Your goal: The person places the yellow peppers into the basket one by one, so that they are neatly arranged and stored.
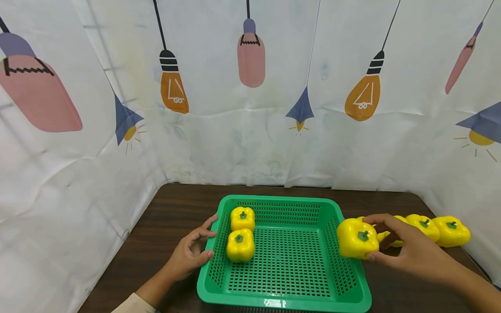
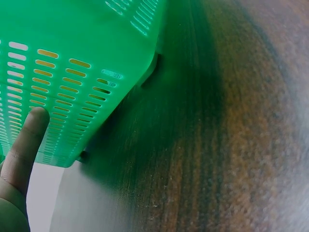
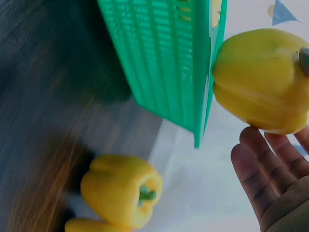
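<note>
My right hand (image 1: 403, 243) grips a yellow bell pepper (image 1: 354, 239) with a green stem, held over the right rim of a green plastic basket (image 1: 289, 300). In the right wrist view the held pepper (image 3: 260, 79) shows large beside the basket wall (image 3: 159, 63), fingers at its underside. My left hand (image 1: 192, 250) is at the basket's left side, its fingers spread along the rim. One finger (image 2: 26, 145) lies against the slotted wall (image 2: 72, 101) in the left wrist view. Inside the basket, two yellow peppers, a rear one (image 1: 242, 218) and a front one (image 1: 240, 245), stand along the left wall.
Several more yellow peppers (image 1: 452, 231) form a row on the dark wooden table (image 1: 156, 230) right of the basket, partly hidden behind my right hand. A white curtain (image 1: 242, 148) printed with lamps hangs behind and at both sides.
</note>
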`<state>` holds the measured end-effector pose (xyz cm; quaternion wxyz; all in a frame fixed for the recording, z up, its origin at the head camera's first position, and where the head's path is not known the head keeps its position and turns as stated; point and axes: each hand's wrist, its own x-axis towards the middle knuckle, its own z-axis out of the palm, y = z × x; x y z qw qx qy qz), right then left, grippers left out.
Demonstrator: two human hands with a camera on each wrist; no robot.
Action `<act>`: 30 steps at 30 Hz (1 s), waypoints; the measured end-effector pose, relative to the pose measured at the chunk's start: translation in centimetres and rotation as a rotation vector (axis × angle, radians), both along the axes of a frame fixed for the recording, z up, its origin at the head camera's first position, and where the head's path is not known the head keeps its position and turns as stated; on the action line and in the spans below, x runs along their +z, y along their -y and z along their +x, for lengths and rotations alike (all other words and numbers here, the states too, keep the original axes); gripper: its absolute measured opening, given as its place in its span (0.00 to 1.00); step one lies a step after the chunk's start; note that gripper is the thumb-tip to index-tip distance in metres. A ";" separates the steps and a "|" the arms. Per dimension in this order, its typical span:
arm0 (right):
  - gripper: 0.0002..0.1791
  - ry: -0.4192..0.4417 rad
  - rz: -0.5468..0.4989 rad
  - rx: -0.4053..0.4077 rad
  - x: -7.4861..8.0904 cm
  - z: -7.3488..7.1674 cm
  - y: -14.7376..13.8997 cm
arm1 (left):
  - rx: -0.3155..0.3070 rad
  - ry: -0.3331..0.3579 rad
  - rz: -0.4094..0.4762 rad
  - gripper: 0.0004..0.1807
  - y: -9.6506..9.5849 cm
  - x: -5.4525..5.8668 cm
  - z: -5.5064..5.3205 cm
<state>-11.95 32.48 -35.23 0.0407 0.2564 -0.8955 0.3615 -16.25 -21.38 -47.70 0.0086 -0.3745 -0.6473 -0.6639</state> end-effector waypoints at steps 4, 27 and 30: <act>0.36 0.040 -0.022 0.031 -0.1 -0.1 1.4 | -0.001 0.000 -0.003 0.20 0.0 0.0 0.0; 0.38 0.136 0.062 0.059 -1.2 -0.4 6.7 | 0.000 -0.008 0.000 0.20 0.0 -0.1 0.0; 0.38 0.142 0.068 0.082 -1.4 -0.4 7.2 | 0.005 -0.003 0.001 0.20 0.0 -0.1 0.0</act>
